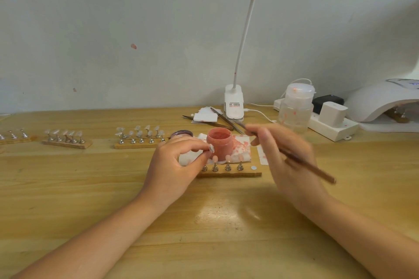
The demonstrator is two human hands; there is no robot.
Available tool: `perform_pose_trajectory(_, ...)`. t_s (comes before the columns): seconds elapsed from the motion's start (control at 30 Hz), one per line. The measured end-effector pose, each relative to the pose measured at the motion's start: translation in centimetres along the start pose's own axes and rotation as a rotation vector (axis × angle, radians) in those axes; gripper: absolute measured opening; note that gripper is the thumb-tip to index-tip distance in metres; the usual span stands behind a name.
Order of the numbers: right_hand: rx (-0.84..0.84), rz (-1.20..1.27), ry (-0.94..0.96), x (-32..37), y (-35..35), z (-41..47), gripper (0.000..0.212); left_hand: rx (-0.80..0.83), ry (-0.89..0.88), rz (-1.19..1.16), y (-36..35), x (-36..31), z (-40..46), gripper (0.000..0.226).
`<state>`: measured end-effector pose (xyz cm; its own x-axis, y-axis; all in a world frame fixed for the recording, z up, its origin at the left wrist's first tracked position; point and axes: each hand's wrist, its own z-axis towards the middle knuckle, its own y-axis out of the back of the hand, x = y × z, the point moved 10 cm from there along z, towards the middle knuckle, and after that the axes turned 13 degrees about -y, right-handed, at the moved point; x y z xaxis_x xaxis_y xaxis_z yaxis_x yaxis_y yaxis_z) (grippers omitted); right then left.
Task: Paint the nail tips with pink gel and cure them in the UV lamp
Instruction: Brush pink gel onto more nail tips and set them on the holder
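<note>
Mid-paint: about three pink tips on near stand [229, 171] at 12 o'clock, clear tips [140, 135] at 10 unpainted, curing pending; UV lamp [383, 102] at 2. Open jar [219, 140] holds pink gel. Left hand [174, 165] fingers pinching a stand peg, right hand [283, 152] fingers clamped on brush [306, 165].

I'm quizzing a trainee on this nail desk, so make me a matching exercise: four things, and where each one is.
Things:
1. open pink gel jar
2. wooden-handled brush
3. white UV lamp
4. clear plastic bottle

Places:
A. far right edge of the desk
B. in the right hand
C. behind the nearest nail-tip stand
D. beside the white power strip

Pairs: 1-C, 2-B, 3-A, 4-D
</note>
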<state>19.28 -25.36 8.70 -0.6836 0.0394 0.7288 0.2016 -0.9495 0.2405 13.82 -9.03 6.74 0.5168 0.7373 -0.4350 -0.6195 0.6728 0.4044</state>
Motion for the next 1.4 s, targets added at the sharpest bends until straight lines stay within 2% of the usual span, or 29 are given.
perform_pose_trajectory(0.1,-0.002,-0.041,0.044,0.6,-0.6,-1.1,0.018,0.013,-0.057,0.014,-0.1,-0.5,0.1,0.032)
perform_pose_trajectory(0.23,0.025,0.013,0.006,0.1,-0.9,-1.7,0.043,0.014,-0.1,0.018,-0.2,-0.7,0.1,0.024)
perform_pose_trajectory(0.4,-0.023,-0.044,0.039,0.4,-1.0,-2.1,0.048,0.032,-0.119,0.027,-0.4,-0.7,0.1,0.023)
perform_pose_trajectory(0.53,-0.012,-0.058,0.009,0.1,-1.4,-2.0,0.045,0.029,-0.093,0.017,-0.4,-0.3,0.1,0.013)
perform_pose_trajectory(0.67,0.002,-0.021,-0.018,-0.4,-1.3,-2.1,0.055,0.035,-0.06,0.021,-0.5,0.1,-0.1,0.015)
perform_pose_trajectory(0.8,-0.009,-0.042,-0.016,-0.3,-1.4,-1.9,0.044,0.042,-0.065,0.003,-0.6,0.1,-0.1,0.01)
perform_pose_trajectory(0.93,0.003,0.007,-0.06,-0.8,-1.2,-2.0,0.053,0.041,-0.04,-0.022,-0.7,0.2,-0.1,0.011)
perform_pose_trajectory(1.07,0.0,-0.01,-0.045,-0.6,-1.4,-2.0,0.044,0.053,-0.019,-0.028,-0.8,0.4,-0.2,0.012)
perform_pose_trajectory(1.2,-0.007,-0.005,-0.081,-0.9,-1.1,-2.1,0.052,0.047,-0.017,-0.039,-0.8,0.2,-0.2,0.012)
perform_pose_trajectory(1.33,-0.009,-0.044,-0.066,-0.5,-1.4,-2.0,0.044,0.06,-0.021,-0.025,-0.8,0.3,-0.2,0.012)
perform_pose_trajectory(1.4,-0.005,-0.049,-0.084,-0.8,-1.4,-2.0,0.049,0.06,-0.02,-0.024,-0.9,0.3,-0.3,0.008)
